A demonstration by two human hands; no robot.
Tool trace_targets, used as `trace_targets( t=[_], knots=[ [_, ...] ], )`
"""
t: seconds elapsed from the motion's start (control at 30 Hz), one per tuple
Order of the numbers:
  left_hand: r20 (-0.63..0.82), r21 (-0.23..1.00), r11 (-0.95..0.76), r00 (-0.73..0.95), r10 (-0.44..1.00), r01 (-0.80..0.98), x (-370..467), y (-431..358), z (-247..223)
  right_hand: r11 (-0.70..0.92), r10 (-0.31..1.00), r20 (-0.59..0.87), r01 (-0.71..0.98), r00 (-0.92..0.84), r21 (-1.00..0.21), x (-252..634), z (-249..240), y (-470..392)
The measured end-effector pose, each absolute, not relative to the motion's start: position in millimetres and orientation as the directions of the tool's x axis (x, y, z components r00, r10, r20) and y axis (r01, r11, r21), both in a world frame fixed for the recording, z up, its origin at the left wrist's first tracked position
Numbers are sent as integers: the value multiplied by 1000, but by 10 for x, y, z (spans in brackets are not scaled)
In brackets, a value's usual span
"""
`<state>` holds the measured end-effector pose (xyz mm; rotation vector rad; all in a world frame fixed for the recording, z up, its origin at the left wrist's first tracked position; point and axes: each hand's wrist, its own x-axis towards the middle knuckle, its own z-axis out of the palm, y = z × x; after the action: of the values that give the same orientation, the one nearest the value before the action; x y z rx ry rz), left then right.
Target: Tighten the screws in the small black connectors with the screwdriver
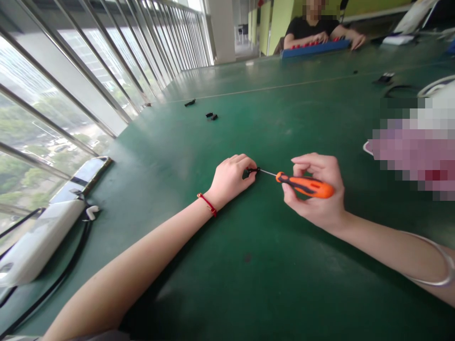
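My left hand [232, 177], a red bracelet at its wrist, pinches a small black part [253, 170] between thumb and fingers just above the green table [227, 274]. Most of that part is hidden, so its kind cannot be told. A screwdriver [307, 186] with an orange and black handle lies in my right hand [320, 199]. Its butt rests against the palm, while the thumb and fingertips stand loosely around the handle. The thin metal shaft points left, and its tip meets the black part at my left fingertips.
Several small black pieces [212, 116] lie farther back. At left are a white power strip [46, 237], a phone [85, 175] and black cables along a metal railing [117, 61]. Across the table a person [313, 28] sits behind a blue tray [316, 49]. A blurred pink object [415, 151] stands at right.
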<state>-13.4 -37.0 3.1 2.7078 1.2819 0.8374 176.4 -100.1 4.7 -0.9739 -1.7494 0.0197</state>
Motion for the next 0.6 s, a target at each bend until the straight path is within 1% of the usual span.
trace_targets(
  t=[0.17,0.2,0.27,0.33,0.47,0.53,0.6],
  knots=[
    [456,257,-658,512,728,708,-133,-371,31,701,589,775,622,-231,-348,1761,88,-1018],
    [455,259,-658,512,729,707,-133,-371,32,699,587,779,624,-222,-349,1761,87,-1022],
    [452,262,-657,511,731,707,-135,-371,34,684,593,789,619,-163,-386,1762,73,-1021],
    [448,263,-656,512,733,708,-136,-370,38,678,604,784,608,-141,-413,1765,58,-1015],
    [441,269,-651,510,738,710,-137,-368,42,720,588,762,606,-273,-339,1766,81,-1003],
    [442,273,-650,507,740,709,-137,-367,40,734,578,764,592,-287,-333,1773,103,-1000],
    [443,277,-650,506,740,707,-138,-366,36,739,568,783,576,-254,-349,1787,116,-995]
  ],
)
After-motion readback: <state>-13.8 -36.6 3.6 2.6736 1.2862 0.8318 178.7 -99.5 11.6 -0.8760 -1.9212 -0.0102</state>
